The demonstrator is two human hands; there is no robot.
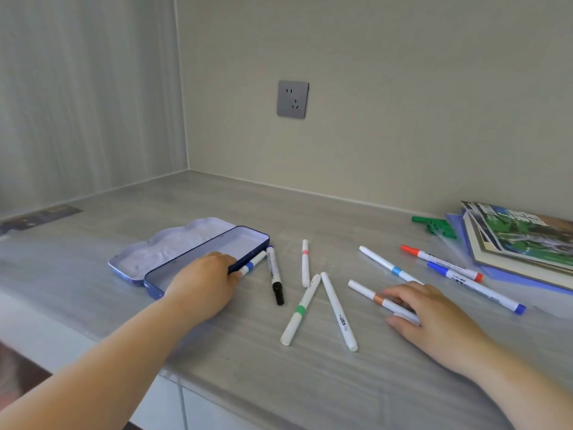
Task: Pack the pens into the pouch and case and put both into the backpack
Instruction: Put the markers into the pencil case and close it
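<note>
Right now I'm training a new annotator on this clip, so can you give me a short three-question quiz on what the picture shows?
1. True or false: the tin case lies open on the counter.
2. Which pen does the right hand pinch? A) the green-banded pen B) the copper-banded pen C) the black-capped marker
3. Fill the gap: the left hand grips the front rim of the ___.

Key: 1 true; 2 B; 3 tin case.
</note>
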